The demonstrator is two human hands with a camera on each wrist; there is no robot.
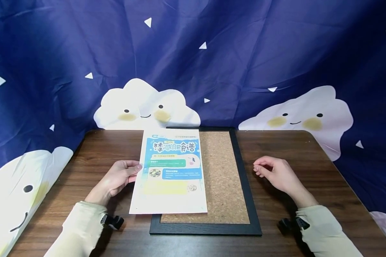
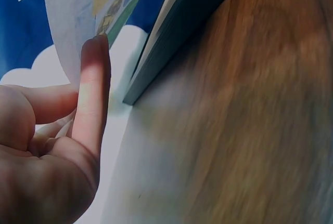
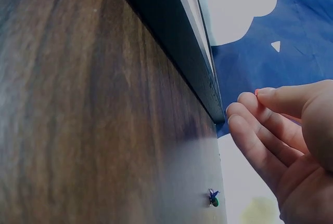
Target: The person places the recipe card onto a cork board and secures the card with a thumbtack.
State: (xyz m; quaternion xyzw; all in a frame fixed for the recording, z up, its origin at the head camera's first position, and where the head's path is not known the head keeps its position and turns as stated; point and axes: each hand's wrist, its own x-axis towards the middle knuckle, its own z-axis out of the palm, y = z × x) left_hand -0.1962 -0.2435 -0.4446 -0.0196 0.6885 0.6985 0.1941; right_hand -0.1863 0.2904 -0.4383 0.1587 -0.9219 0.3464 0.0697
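A printed sheet of paper (image 1: 170, 200) with blue, green and yellow blocks and Chinese lettering lies over the left part of a cork board (image 1: 225, 178) with a black frame (image 1: 209, 229). My left hand (image 1: 120, 176) pinches the sheet's left edge, thumb on top; in the left wrist view the paper (image 2: 67, 26) appears raised above the table. To the right of the board, apart from it, my right hand (image 1: 278, 173) pinches a tiny red push pin (image 3: 257, 92) between thumb and fingertip. Most of that pin is hidden by the fingers.
Some small blue and green push pins (image 3: 213, 199) lie on the brown wooden table (image 3: 93, 120) near its edge. A dark blue curtain (image 1: 186, 53) with smiling clouds hangs behind the table and at its sides.
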